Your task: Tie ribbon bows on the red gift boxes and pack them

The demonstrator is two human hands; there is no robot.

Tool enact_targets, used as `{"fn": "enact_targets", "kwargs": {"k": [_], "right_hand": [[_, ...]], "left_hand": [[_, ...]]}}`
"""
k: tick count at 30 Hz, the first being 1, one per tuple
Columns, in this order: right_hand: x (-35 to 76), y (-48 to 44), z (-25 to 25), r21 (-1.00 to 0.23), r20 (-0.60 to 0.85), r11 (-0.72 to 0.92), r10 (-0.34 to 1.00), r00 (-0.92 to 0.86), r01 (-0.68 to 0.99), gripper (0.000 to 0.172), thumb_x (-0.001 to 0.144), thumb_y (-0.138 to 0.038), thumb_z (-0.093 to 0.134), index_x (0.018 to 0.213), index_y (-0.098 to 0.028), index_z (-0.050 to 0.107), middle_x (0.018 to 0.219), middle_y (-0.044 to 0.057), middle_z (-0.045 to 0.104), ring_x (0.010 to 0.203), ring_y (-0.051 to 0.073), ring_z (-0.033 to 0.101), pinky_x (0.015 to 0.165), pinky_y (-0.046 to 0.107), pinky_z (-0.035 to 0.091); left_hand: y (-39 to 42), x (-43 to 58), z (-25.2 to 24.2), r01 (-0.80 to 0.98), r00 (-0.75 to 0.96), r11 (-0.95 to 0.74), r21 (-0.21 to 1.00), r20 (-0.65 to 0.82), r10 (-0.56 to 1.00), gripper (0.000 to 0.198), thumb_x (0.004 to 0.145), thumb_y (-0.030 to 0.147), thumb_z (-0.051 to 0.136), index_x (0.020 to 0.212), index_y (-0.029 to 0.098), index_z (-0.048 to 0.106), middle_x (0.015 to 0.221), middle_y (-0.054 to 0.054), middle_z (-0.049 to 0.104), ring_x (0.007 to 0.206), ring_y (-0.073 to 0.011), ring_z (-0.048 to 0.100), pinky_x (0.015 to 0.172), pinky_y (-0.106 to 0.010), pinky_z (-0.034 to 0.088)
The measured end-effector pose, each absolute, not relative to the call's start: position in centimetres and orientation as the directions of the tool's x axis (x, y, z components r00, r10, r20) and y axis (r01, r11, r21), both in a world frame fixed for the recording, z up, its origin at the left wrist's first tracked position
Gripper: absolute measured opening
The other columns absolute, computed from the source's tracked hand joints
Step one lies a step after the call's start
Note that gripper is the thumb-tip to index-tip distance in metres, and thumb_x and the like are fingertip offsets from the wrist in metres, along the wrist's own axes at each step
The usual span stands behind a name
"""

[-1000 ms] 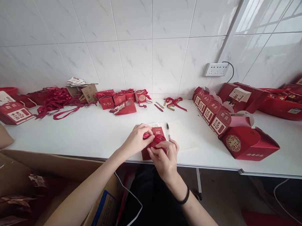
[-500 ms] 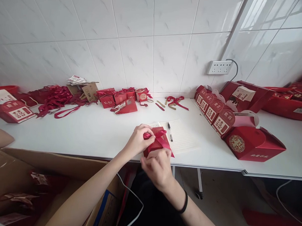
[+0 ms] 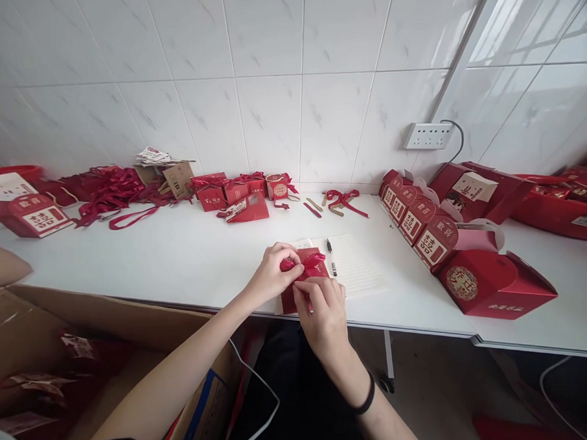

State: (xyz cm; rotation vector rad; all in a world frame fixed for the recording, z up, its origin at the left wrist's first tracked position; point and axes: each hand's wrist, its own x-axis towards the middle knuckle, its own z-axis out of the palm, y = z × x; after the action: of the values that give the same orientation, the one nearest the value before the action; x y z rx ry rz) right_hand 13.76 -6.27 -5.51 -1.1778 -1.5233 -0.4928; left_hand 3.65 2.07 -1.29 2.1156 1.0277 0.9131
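Note:
A small red gift box (image 3: 320, 269) stands at the near edge of the white table (image 3: 185, 254), on a lined sheet of paper (image 3: 357, 265). A red ribbon (image 3: 312, 262) is looped on top of the box. My left hand (image 3: 273, 274) pinches a ribbon loop at the box's left side. Over the box's front, my right hand (image 3: 321, 309) pinches another part of the ribbon. Much of the box is hidden by both hands.
A black pen (image 3: 331, 256) lies on the paper. Red boxes (image 3: 422, 225) line the right, with a bigger one (image 3: 492, 284) nearest. More small boxes (image 3: 236, 195) and loose ribbons (image 3: 110, 192) sit by the tiled wall. A cardboard carton (image 3: 49, 358) stands below left.
My right hand drew a ribbon end down toward me, then came back up onto the box. My left hand kept its pinch on the loop.

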Motion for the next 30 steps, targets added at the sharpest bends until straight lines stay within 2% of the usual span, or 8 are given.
{"fn": "enact_targets", "kwargs": {"k": [6,13,18,30], "right_hand": [[13.7,-6.1,-5.7,-0.219,0.919,0.494,0.395,0.007,0.841,0.009,0.09,-0.007,0.051,0.088,-0.016,0.053,0.08,0.005,0.062,0.071,0.016,0.05,0.065,0.031,0.035],[13.9,-5.9,-6.1,-0.251,0.925,0.588,0.381,0.011,0.769,0.013,0.09,-0.005,0.044,0.094,-0.016,0.048,0.08,0.004,0.059,0.07,0.015,0.05,0.067,0.03,0.037],[13.5,-6.3,-6.3,-0.28,0.918,0.615,0.397,0.018,0.737,0.022,0.085,0.003,0.038,0.083,-0.018,0.045,0.074,0.001,0.054,0.066,0.014,0.046,0.063,0.028,0.036],[12.4,-9.2,-5.8,-0.312,0.902,0.678,0.432,-0.017,0.666,0.025,0.081,0.006,0.037,0.083,-0.018,0.045,0.074,0.002,0.054,0.065,0.014,0.047,0.059,0.028,0.036]], "left_hand": [[2.1,3.7,-1.6,0.406,0.45,-0.532,0.743,0.344,0.824,0.006,0.072,0.021,0.056,0.067,0.02,0.058,0.097,-0.004,0.057,0.104,-0.0222,0.051,0.098,-0.04,0.037],[2.0,4.1,-1.2,0.444,0.418,-0.494,0.747,0.315,0.852,0.006,0.069,0.02,0.058,0.063,0.02,0.058,0.098,-0.005,0.058,0.103,-0.0229,0.052,0.097,-0.04,0.038],[2.0,4.1,-1.3,0.457,0.41,-0.492,0.741,0.316,0.856,0.005,0.068,0.02,0.059,0.063,0.02,0.059,0.099,-0.005,0.058,0.104,-0.0235,0.052,0.098,-0.041,0.039],[2.2,3.9,-1.5,0.405,0.419,-0.524,0.749,0.357,0.835,0.009,0.069,0.024,0.059,0.062,0.02,0.057,0.096,-0.006,0.06,0.099,-0.0234,0.055,0.094,-0.041,0.042]]}}
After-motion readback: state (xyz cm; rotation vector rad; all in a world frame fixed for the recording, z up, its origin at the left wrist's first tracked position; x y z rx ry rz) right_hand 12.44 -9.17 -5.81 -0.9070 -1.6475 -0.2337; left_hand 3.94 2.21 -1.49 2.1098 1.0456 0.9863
